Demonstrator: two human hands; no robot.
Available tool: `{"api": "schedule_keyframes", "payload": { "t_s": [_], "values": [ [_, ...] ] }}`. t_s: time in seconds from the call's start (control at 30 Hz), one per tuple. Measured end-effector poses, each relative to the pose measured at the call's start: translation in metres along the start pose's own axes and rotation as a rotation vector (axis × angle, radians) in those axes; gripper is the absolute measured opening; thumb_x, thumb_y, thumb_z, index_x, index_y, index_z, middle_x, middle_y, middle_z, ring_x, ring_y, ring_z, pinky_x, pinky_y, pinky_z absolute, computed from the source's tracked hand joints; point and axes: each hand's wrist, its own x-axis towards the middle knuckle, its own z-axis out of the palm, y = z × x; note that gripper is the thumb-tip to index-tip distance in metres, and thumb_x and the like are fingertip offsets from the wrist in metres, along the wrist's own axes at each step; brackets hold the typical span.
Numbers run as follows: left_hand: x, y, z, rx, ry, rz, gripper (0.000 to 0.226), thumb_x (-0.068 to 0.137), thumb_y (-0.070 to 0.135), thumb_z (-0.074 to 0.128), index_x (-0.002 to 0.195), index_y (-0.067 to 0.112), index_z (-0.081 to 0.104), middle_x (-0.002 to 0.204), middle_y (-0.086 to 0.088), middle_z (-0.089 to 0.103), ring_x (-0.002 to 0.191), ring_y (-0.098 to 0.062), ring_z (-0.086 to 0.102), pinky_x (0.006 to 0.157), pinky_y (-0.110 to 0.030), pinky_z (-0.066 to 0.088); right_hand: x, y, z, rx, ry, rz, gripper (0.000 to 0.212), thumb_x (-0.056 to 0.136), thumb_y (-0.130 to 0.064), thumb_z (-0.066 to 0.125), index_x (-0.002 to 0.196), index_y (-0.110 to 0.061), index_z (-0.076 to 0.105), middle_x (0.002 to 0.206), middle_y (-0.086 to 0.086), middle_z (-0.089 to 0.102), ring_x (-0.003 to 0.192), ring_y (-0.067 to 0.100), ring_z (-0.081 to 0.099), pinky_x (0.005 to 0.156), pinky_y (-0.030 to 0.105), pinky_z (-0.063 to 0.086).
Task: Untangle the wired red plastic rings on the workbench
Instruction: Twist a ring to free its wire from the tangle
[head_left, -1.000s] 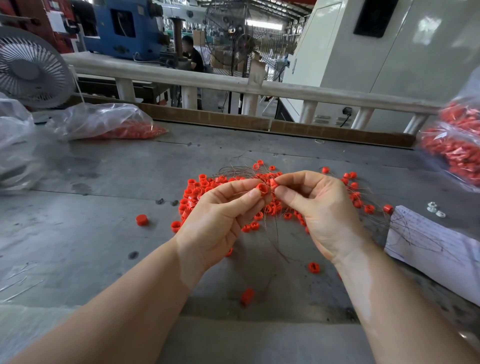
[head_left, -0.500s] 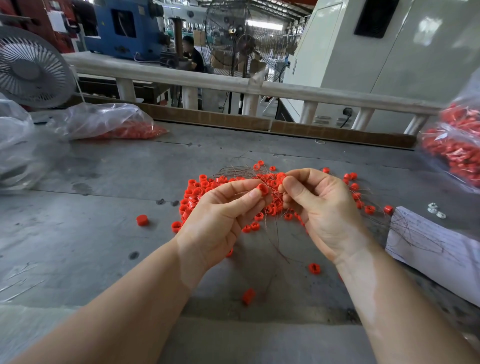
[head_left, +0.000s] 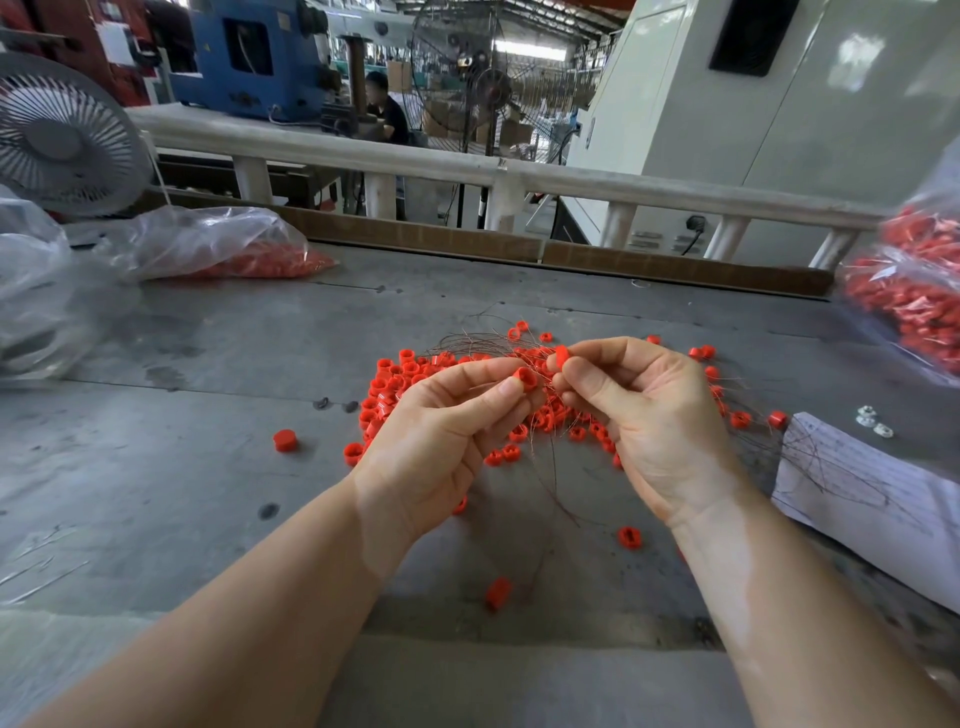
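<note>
No legible text, label, brand, number or sign is present. The white paper sheet (head_left: 878, 488) at the right edge of the desk (head_left: 208, 364) carries faint printed lines, too small and blurred to read.

Both forearms reach forward, left hand (head_left: 441, 431) and right hand (head_left: 654, 415) raised close together, fingertips curled in a pinching grip.

A grey workbench top (head_left: 218, 353) runs to a pale railing (head_left: 571, 179) at its far edge. Beyond lies a factory hall: a blue machine (head_left: 249, 57) far left, a standing fan (head_left: 491, 78) (large, wire-caged) in the middle, a white cabinet (head_left: 779, 130) far right. Daylight falls from the roof.
</note>
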Motion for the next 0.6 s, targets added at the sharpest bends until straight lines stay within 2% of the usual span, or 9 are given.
{"api": "schedule_keyframes", "payload": {
  "t_s": [0.3,0.47,0.6],
  "values": [
    [-0.0012,0.0000,0.0007,0.018,0.010,0.024,0.018,0.063,0.002,0.062,0.079,0.004,0.069,0.077,-0.009,0.073,0.073,-0.014,0.072,0.065,-0.016,0.056,-0.0005,0.0021,0.0009,-0.114,-0.001,-0.071,0.011,0.065,-0.021,0.072,0.073,-0.027,0.075,0.075,-0.002,0.073,0.070,0.007,0.067,0.065,0.015,0.051],
    [-0.0012,-0.0008,0.0009,0.026,-0.010,0.061,0.016,0.063,0.002,0.062,0.070,0.009,0.075,0.077,-0.007,0.073,0.074,-0.013,0.072,0.064,-0.015,0.055,-0.0010,0.0017,0.0011,-0.373,0.009,-0.208,0.023,0.076,-0.009,0.074,0.072,-0.031,0.071,0.075,-0.013,0.071,0.075,0.003,0.065,0.073,0.020,0.050],
    [-0.0013,-0.0002,0.0004,0.031,-0.041,0.081,0.017,0.065,0.001,0.062,0.070,0.010,0.076,0.078,-0.008,0.074,0.074,-0.014,0.072,0.063,-0.015,0.054,-0.0038,-0.0021,0.0061,-0.544,0.003,-0.327,0.024,0.077,-0.005,0.073,0.076,-0.028,0.067,0.076,-0.011,0.066,0.074,0.003,0.061,0.065,0.010,0.041]
  ]
}}
